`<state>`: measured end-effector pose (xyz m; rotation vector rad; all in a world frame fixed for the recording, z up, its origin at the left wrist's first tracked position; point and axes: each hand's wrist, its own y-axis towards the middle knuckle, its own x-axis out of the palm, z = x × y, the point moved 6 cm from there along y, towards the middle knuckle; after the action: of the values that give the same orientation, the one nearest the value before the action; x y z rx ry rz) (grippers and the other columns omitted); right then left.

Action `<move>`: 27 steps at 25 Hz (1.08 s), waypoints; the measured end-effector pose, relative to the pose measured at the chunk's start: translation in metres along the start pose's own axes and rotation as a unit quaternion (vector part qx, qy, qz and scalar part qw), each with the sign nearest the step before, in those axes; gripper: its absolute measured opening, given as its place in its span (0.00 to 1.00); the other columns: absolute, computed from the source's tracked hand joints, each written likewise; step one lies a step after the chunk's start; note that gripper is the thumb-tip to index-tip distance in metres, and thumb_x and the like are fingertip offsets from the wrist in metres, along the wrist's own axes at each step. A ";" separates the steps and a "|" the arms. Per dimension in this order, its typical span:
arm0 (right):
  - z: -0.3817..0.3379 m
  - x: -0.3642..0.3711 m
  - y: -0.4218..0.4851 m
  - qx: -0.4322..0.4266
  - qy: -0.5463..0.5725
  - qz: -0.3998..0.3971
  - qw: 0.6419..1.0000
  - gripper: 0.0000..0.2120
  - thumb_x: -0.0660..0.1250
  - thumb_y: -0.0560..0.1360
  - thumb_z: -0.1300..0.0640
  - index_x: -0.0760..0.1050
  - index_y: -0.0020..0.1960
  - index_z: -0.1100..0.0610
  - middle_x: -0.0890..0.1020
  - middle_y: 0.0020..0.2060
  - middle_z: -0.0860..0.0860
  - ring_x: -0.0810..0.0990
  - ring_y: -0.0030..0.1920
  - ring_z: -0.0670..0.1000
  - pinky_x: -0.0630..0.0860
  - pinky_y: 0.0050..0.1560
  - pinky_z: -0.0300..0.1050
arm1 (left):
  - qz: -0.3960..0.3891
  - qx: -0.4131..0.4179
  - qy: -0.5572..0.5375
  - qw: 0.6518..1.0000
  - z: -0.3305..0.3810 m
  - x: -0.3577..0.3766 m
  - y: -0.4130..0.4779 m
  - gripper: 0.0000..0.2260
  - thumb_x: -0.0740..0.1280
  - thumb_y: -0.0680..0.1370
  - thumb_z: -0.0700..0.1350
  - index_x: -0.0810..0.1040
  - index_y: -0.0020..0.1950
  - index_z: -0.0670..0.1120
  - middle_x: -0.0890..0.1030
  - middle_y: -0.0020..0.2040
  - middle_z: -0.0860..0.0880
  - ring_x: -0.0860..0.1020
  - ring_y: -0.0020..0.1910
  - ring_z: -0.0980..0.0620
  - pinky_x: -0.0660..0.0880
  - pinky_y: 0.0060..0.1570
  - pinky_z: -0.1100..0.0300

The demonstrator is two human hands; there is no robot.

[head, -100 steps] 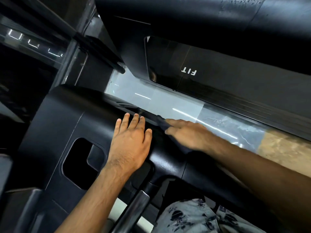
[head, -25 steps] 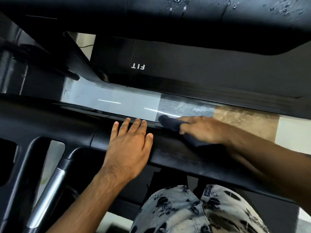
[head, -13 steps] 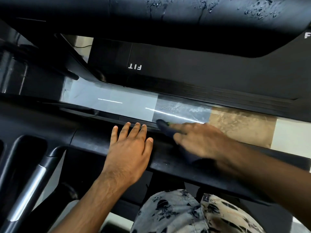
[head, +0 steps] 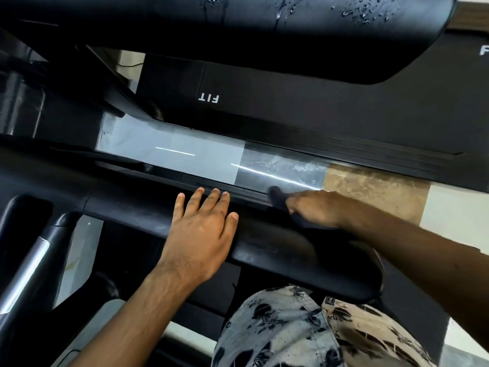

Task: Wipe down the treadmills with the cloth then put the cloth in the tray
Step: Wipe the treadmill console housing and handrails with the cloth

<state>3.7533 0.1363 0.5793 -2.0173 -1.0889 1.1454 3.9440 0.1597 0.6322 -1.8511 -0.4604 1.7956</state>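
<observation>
Head view: the right hand (head: 315, 210) has its fingers curled over the dark cloth (head: 276, 197), pressing it onto the far edge of the near treadmill's (head: 39, 181) black rail (head: 264, 242). Half a second ago it sat slightly nearer the body; a second ago it was about where it is now. So it is rubbing in short back-and-forth strokes over one patch, not sweeping along. The left hand (head: 201, 229) lies flat on the rail with fingers straight and close together, holding nothing. It has kept its place beside the right hand through the last second, seemingly as a brace.

Four seconds ago both hands were up by the console end; since then they have worked along the rail toward its rounded end.

The cloth is under the right hand's fingers, its tip poking out toward the floor (head: 172, 154). The far treadmill (head: 317, 109) has droplets (head: 285, 9) on its arm, so it probably awaits wiping. The tray is out of sight. I judge the task to be mid-wipe, with the drop-off some way ahead.
</observation>
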 end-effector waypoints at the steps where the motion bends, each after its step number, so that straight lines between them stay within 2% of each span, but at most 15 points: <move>1: 0.005 0.000 -0.009 0.003 -0.023 0.005 1.000 0.23 0.52 0.83 0.49 0.57 0.77 0.45 0.66 0.77 0.49 0.70 0.71 0.57 0.68 0.67 0.50 | -0.003 0.002 -0.002 1.000 0.005 0.001 -0.003 0.35 0.34 0.75 0.62 0.56 0.79 0.52 0.57 0.79 0.53 0.49 0.79 0.51 0.40 0.76 0.47; 3: -0.007 0.009 -0.032 -0.050 -0.053 0.047 0.996 0.24 0.50 0.83 0.47 0.55 0.79 0.44 0.65 0.76 0.48 0.72 0.69 0.56 0.72 0.66 0.53 | 0.006 0.004 0.000 1.000 0.013 0.002 -0.007 0.36 0.33 0.74 0.62 0.55 0.79 0.52 0.57 0.79 0.53 0.48 0.79 0.51 0.39 0.76 0.47; 5: -0.009 0.012 -0.039 -0.091 0.005 0.083 0.992 0.24 0.50 0.82 0.44 0.56 0.78 0.40 0.65 0.76 0.46 0.71 0.70 0.53 0.71 0.66 0.52 | 0.017 0.000 0.001 1.000 0.016 0.003 -0.008 0.35 0.34 0.75 0.61 0.56 0.79 0.51 0.57 0.79 0.53 0.48 0.79 0.51 0.39 0.76 0.47; 7: 0.019 0.005 -0.024 -0.003 0.024 0.029 0.999 0.20 0.53 0.82 0.48 0.65 0.73 0.42 0.70 0.74 0.49 0.72 0.69 0.54 0.69 0.60 0.47 | 0.016 -0.007 -0.006 1.000 0.021 0.005 -0.010 0.34 0.35 0.76 0.61 0.55 0.79 0.52 0.56 0.79 0.53 0.47 0.79 0.51 0.38 0.76 0.48; 9: 0.029 0.000 -0.025 0.013 -0.032 0.006 0.999 0.19 0.53 0.83 0.52 0.64 0.74 0.47 0.70 0.74 0.52 0.72 0.67 0.55 0.67 0.57 0.46 | 0.006 -0.005 -0.008 1.000 0.029 0.006 -0.015 0.33 0.36 0.76 0.61 0.55 0.79 0.52 0.55 0.79 0.53 0.46 0.79 0.51 0.38 0.76 0.48; 11: 0.013 0.010 -0.046 -0.062 -0.094 0.070 0.991 0.23 0.51 0.83 0.50 0.56 0.78 0.44 0.67 0.75 0.48 0.73 0.68 0.54 0.72 0.63 0.49 | 0.012 0.001 0.000 1.000 0.036 0.007 -0.017 0.35 0.35 0.75 0.62 0.55 0.79 0.52 0.56 0.79 0.52 0.47 0.79 0.51 0.39 0.76 0.47; 12: 0.008 0.018 -0.052 -0.102 -0.061 0.100 0.988 0.23 0.50 0.82 0.46 0.57 0.77 0.41 0.68 0.74 0.46 0.74 0.67 0.53 0.73 0.63 0.51 | 0.018 0.002 0.005 1.000 0.038 0.007 -0.017 0.35 0.34 0.75 0.62 0.56 0.79 0.52 0.57 0.79 0.52 0.48 0.79 0.50 0.39 0.76 0.47; 13: 0.016 0.018 -0.050 -0.095 -0.008 0.106 0.990 0.22 0.50 0.80 0.44 0.61 0.74 0.39 0.70 0.73 0.45 0.75 0.65 0.53 0.73 0.63 0.50 | 0.022 0.003 0.006 1.000 0.040 0.008 -0.016 0.36 0.34 0.74 0.62 0.56 0.79 0.52 0.57 0.79 0.52 0.48 0.79 0.50 0.40 0.76 0.47; 14: 0.033 0.013 -0.043 -0.043 0.051 0.084 0.994 0.20 0.51 0.80 0.44 0.66 0.71 0.39 0.73 0.71 0.46 0.75 0.63 0.54 0.72 0.61 0.50 | 0.021 0.004 0.002 1.000 0.043 0.009 -0.016 0.36 0.34 0.74 0.62 0.57 0.79 0.52 0.58 0.79 0.52 0.49 0.79 0.50 0.40 0.76 0.47; 16: 0.063 0.012 -0.034 0.024 0.098 0.032 0.994 0.18 0.52 0.81 0.48 0.73 0.67 0.46 0.76 0.68 0.52 0.75 0.63 0.57 0.70 0.61 0.50 | 0.014 0.009 -0.004 1.000 0.051 0.011 -0.020 0.36 0.35 0.74 0.63 0.56 0.79 0.52 0.58 0.79 0.52 0.48 0.79 0.50 0.40 0.76 0.47; 17: 0.067 0.012 -0.038 0.034 0.085 0.030 0.995 0.19 0.52 0.82 0.49 0.73 0.69 0.48 0.76 0.68 0.52 0.75 0.64 0.57 0.70 0.62 0.50 | 0.009 0.014 -0.004 1.000 0.056 0.011 -0.022 0.36 0.34 0.74 0.63 0.56 0.79 0.52 0.57 0.79 0.52 0.48 0.79 0.50 0.40 0.76 0.47; 20: 0.044 0.012 -0.060 -0.046 0.004 0.130 0.991 0.22 0.54 0.80 0.48 0.64 0.73 0.38 0.74 0.70 0.44 0.76 0.65 0.54 0.71 0.58 0.48 | 0.016 0.021 0.008 1.000 0.069 0.013 -0.024 0.36 0.34 0.74 0.62 0.56 0.79 0.52 0.57 0.79 0.52 0.49 0.79 0.50 0.41 0.77 0.46; 21: 0.044 0.014 -0.059 -0.060 0.007 0.141 0.988 0.21 0.55 0.79 0.47 0.66 0.71 0.38 0.75 0.68 0.44 0.77 0.63 0.54 0.71 0.56 0.48 | 0.019 0.020 0.008 1.000 0.071 0.014 -0.022 0.36 0.33 0.74 0.62 0.56 0.79 0.52 0.57 0.79 0.52 0.49 0.79 0.50 0.41 0.76 0.46; 24: 0.080 0.016 -0.052 0.042 0.149 0.068 0.986 0.14 0.57 0.78 0.49 0.76 0.60 0.48 0.80 0.59 0.51 0.77 0.56 0.55 0.71 0.53 0.48 | 0.005 0.022 0.004 1.000 0.082 0.015 -0.027 0.37 0.33 0.74 0.63 0.55 0.79 0.52 0.57 0.79 0.52 0.48 0.79 0.50 0.40 0.77 0.47; 27: 0.076 0.019 -0.072 -0.010 0.203 0.159 0.966 0.07 0.63 0.73 0.47 0.75 0.51 0.41 0.80 0.47 0.44 0.77 0.49 0.50 0.73 0.51 0.48 | 0.004 0.024 0.005 1.000 0.091 0.016 -0.031 0.31 0.37 0.78 0.61 0.55 0.79 0.52 0.56 0.79 0.52 0.48 0.79 0.50 0.41 0.77 0.47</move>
<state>3.6659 0.1947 0.5921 -2.3656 -0.5892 0.8090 3.8578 0.2055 0.6373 -1.8318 -0.4030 1.7865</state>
